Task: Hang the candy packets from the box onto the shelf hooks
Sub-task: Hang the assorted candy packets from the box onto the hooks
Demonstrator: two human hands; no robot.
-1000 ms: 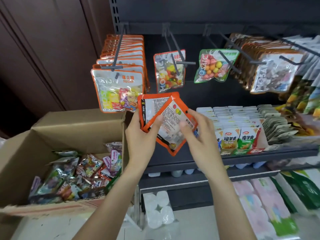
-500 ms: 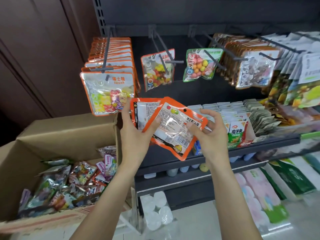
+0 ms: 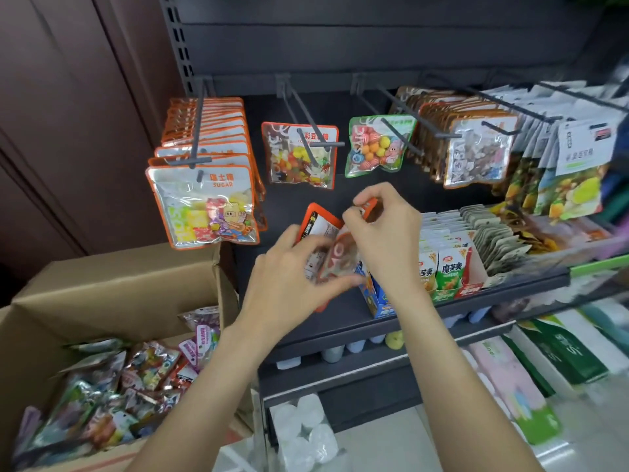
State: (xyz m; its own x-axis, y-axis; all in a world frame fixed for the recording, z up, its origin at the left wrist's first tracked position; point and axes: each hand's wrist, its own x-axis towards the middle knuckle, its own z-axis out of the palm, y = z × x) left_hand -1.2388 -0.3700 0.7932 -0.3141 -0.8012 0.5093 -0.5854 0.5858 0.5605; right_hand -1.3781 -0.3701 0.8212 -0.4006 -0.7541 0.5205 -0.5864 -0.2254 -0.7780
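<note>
Two orange-edged candy packets [image 3: 325, 233], overlapped and blurred, held in front of the dark shelf [image 3: 391, 321] near its left end, below the hanging row. Left hand [image 3: 289, 281]: fingers curled up under the pair, thumb across the lower edge, gripping. Right hand [image 3: 384, 233]: thumb and forefinger pinching the top corner of the front packet, remaining fingers bent; wrist raised above the shelf's front edge.

Open room: bare shelf back panel between the held packets and the hooks above; a strip of bare shelf surface to the left of the hands.

Hooks, left to right: full stack of orange packets [image 3: 207, 199], front one printed "SUGAR"; one orange packet of mixed sweets [image 3: 301, 155] on its hook [image 3: 306, 144]; one green packet of round sweets [image 3: 377, 146]; stack of brown-edged packets [image 3: 476, 155]; white and fruit-printed packs at the right edge, writing too small to read.

Shelf surface: rows of upright green and red sachets [image 3: 449, 270] with Chinese lettering, just right of the right hand.

Cardboard box [image 3: 112, 287], flaps open, at lower left beside the shelf's left end, holding loose assorted packets [image 3: 129, 386].
</note>
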